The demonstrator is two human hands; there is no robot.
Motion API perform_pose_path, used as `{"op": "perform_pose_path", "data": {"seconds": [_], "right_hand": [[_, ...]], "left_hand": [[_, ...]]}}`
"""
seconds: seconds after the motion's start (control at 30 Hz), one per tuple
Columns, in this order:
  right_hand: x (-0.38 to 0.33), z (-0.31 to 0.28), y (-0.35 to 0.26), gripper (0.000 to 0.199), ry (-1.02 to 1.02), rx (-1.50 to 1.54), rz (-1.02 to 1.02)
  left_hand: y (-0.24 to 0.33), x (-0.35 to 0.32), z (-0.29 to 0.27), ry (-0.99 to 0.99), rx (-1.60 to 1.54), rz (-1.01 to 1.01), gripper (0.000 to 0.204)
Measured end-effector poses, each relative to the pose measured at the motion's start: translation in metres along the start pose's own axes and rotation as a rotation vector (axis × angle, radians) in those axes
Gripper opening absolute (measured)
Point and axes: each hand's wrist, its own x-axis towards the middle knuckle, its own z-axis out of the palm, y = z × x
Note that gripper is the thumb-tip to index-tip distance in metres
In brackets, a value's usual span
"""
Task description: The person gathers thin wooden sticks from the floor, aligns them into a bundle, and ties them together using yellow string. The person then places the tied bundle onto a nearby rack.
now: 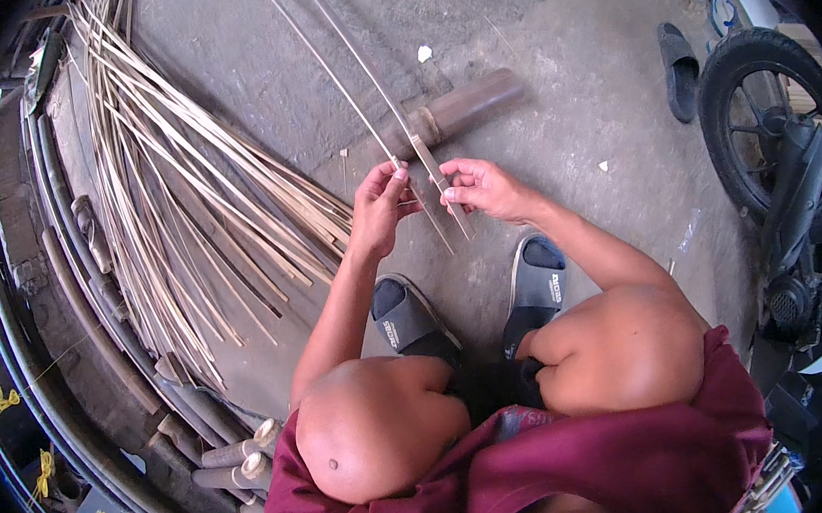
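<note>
In front of my knees, my left hand (380, 208) pinches a long thin bamboo strip (334, 79) between thumb and fingers. A second bamboo strip (427, 162), with a wider flat end, is gripped by my right hand (485, 191). Both strips slant away from me toward the far edge, side by side, their near ends pointing down between my feet. Just beyond my hands, a thick brown bamboo tube (481, 102) lies on the concrete floor, and the strips pass over it.
Many loose bamboo strips (217, 161) fan out on the floor at the left. Bamboo poles (109, 327) line the far left side. A motorbike wheel (761, 118) stands at the right beside a loose sandal (678, 72). My grey sandals (406, 311) are below my hands.
</note>
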Motion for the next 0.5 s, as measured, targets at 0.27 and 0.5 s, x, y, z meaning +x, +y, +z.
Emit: {"op": "perform_pose_path", "data": {"seconds": [0.27,0.5], "right_hand": [[-0.027,0.009,-0.005,0.053,-0.063,0.189,0.142],[-0.017,0.011,-0.006,0.052,-0.056,0.171,0.141]], "left_hand": [[0.004,-0.009,0.014,-0.032,-0.023,-0.025,0.015],[0.005,-0.005,0.011,0.022,0.008,0.018,0.017]]}}
